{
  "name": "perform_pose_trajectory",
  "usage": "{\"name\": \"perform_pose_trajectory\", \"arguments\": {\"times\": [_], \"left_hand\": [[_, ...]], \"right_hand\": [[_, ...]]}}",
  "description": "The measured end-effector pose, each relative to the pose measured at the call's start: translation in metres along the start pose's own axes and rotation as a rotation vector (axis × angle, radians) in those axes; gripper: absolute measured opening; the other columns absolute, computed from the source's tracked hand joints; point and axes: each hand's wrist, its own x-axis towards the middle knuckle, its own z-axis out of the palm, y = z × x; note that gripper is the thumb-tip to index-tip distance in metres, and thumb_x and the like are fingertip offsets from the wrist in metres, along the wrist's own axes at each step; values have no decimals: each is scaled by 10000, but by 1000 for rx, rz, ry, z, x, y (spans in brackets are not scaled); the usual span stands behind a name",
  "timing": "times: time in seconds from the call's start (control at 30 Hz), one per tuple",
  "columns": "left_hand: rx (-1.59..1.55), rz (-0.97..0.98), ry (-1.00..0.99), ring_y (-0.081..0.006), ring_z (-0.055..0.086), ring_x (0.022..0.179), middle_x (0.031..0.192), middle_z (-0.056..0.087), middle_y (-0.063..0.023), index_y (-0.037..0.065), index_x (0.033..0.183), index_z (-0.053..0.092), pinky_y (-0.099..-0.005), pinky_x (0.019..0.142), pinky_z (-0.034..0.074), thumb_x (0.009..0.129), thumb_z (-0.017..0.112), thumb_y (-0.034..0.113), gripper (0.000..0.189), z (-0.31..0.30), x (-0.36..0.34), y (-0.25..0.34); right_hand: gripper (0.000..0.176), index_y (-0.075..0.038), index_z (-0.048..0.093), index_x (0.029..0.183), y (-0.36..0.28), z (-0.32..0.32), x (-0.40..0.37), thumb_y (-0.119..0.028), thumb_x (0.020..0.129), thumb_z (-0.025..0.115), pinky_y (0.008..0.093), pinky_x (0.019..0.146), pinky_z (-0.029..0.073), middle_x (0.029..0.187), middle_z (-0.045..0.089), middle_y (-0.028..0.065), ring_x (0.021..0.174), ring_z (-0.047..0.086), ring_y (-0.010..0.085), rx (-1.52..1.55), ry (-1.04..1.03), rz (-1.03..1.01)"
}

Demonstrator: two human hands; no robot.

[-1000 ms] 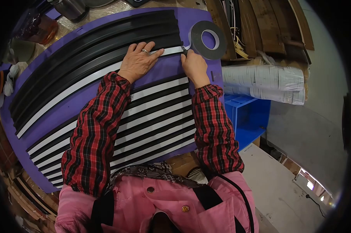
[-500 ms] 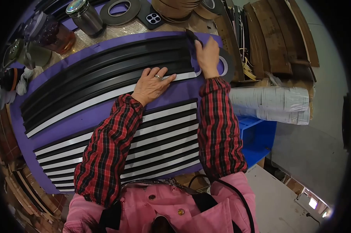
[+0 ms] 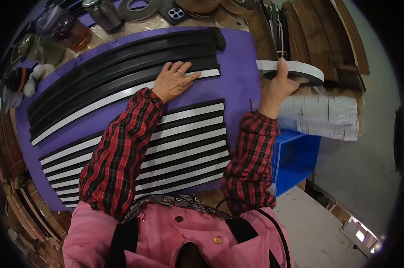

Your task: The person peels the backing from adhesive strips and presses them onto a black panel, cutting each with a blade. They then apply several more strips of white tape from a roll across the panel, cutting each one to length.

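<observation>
My left hand (image 3: 173,83) lies with its fingers stretched out on the nearest of several black strips (image 3: 117,67), close to their right end. A white tape band (image 3: 90,104) runs along that strip's near edge, passing under my fingers. Off the purple board's right side, my right hand (image 3: 280,87) grips a roll of white-faced tape (image 3: 307,69), its thumb on the outer face. The remaining fingers are partly hidden behind the roll. Below my left hand lie several black strips with white bands (image 3: 184,147), side by side on the purple board (image 3: 242,58).
Along the back stand a lidded jar (image 3: 101,15), a jar of reddish liquid (image 3: 72,33), a grey tape roll (image 3: 139,10) and a phone (image 3: 176,15). To the right are cardboard pieces (image 3: 324,40), plastic-wrapped white rolls (image 3: 320,109) and a blue bin (image 3: 295,161).
My right hand has moved right and slightly down from the strips' end, and now holds the tape roll beyond the board. My left hand stays on the strip while the view shifts a little.
</observation>
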Motion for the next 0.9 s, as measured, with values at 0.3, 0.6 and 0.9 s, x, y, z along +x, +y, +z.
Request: {"name": "perform_pose_trajectory", "arguments": {"times": [0.3, 0.6, 0.9], "left_hand": [[162, -589, 426, -251, 481, 774, 773, 515, -64, 78, 770, 542, -376, 669, 365, 731, 519, 131, 70, -51, -156, -93], [-1693, -765, 742, -90, 507, 802, 836, 527, -37, 22, 989, 493, -233, 672, 441, 847, 486, 229, 252, -116, -172, -27], [-1322, -1294, 786, -87, 519, 615, 706, 532, -30, -19, 1001, 520, -196, 570, 445, 830, 489, 107, 214, -155, -350, -157]], "right_hand": [[319, -59, 469, 973, 17, 1, -75, -40, 700, 632, 292, 821, 396, 912, 513, 58, 855, 496, 165, 459, -630, 535], [518, -74, 388, 1022, -9, 134, -251, 37, 609, 679, 282, 805, 388, 965, 487, 60, 915, 469, 156, 473, -793, 498], [386, -35, 533, 942, -6, 86, -157, -331, 713, 630, 376, 871, 398, 936, 552, 85, 896, 519, 228, 911, -574, 758]]}}
